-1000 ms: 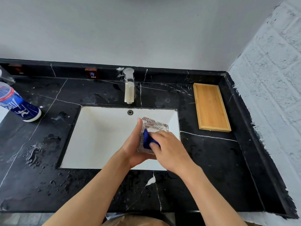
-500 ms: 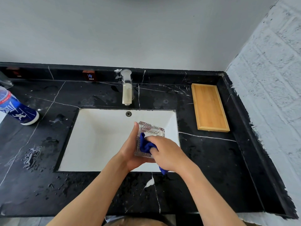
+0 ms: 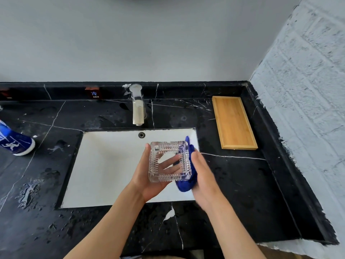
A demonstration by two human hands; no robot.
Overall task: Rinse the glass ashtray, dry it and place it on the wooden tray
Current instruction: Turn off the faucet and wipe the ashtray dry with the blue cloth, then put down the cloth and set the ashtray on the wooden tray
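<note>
A square clear glass ashtray [image 3: 169, 161] is held over the white sink [image 3: 104, 165], its open side facing me. My left hand [image 3: 149, 176] cups it from behind and the left; fingers show through the glass. My right hand [image 3: 203, 176] presses a blue cloth [image 3: 187, 182] against the ashtray's right side. The wooden tray [image 3: 234, 122] lies bare on the black counter to the right of the sink.
A chrome faucet [image 3: 138, 107] stands behind the sink, no water running. A blue can [image 3: 13, 141] lies at the left edge. The black marble counter [image 3: 233, 193] has water drops on its left and front. A white brick wall [image 3: 308, 109] bounds the right.
The right hand has pulled the blue cloth out of the ashtray's inside and moved it to the ashtray's right side. The ashtray's open face now shows.
</note>
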